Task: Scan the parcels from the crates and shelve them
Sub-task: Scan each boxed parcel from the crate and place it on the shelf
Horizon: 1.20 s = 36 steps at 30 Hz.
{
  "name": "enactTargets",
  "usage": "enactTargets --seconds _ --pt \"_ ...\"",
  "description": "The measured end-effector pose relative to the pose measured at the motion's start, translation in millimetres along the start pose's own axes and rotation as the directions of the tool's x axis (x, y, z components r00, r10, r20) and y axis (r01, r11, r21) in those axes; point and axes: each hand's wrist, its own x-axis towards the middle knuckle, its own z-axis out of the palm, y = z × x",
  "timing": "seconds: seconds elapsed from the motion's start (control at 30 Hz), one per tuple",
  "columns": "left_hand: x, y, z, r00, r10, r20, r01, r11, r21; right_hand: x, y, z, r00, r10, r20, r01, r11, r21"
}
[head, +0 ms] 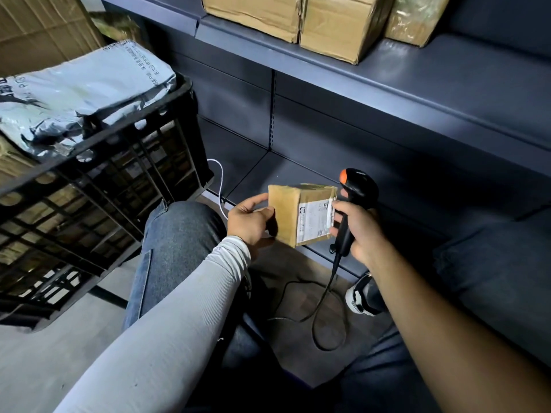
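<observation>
low by the bottom shelf, a small cardboard parcel is gripped at its left side by the left hand. a black scanner is clasped in the right hand, touching the parcel's label. a black crate of parcels sits to the left.

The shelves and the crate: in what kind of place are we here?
Probably a parcel depot or courier pick-up store. Dark metal shelves hold cardboard boxes, a black crate is full of mail bags, and the right hand holds a barcode scanner.
</observation>
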Motion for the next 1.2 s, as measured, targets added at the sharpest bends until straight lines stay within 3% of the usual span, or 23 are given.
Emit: enactTargets --seconds 0.1,0.2,0.37,0.5,0.67,0.83,1.0,1.2 --pt "2.5 -1.0 -1.0 1.000 -0.016 -0.001 0.016 1.000 0.006 -0.8 0.1 1.1 1.000 -0.016 -0.001 0.016 0.999 -0.050" --pt "-4.3 8.2 3.5 0.991 -0.057 0.119 0.061 0.998 -0.027 -0.6 0.9 1.9 0.997 -0.068 -0.037 0.063 0.990 -0.125" --pt "-11.9 17.1 4.3 0.946 -0.167 0.279 0.152 0.986 0.075 -0.1 -2.4 2.1 0.985 -0.164 -0.053 0.150 0.966 -0.212" --pt "-6.6 13.1 3.0 0.955 -0.089 0.282 0.089 0.996 0.012 -0.3 -4.5 1.7 0.980 -0.190 -0.058 0.172 0.959 -0.225" --pt "-7.3 10.6 5.7 0.962 -0.021 0.273 0.031 0.999 -0.031 0.6 -9.8 -2.3 0.992 -0.097 -0.086 0.090 0.992 -0.088" --pt "-8.4 10.8 7.0 0.968 0.020 0.252 0.000 0.997 -0.081 2.1 -10.1 -3.3 0.991 -0.088 -0.100 0.079 0.993 -0.088" --pt "-10.8 11.9 6.1 0.958 -0.020 0.285 0.028 0.999 -0.025 0.1 -3.8 -1.8 0.996 0.087 0.017 -0.087 0.996 -0.018" --pt "-6.3 20.8 2.3 0.951 -0.117 0.286 0.131 0.991 -0.032 2.4 -19.1 -9.4 0.990 -0.136 -0.020 0.130 0.974 -0.187"
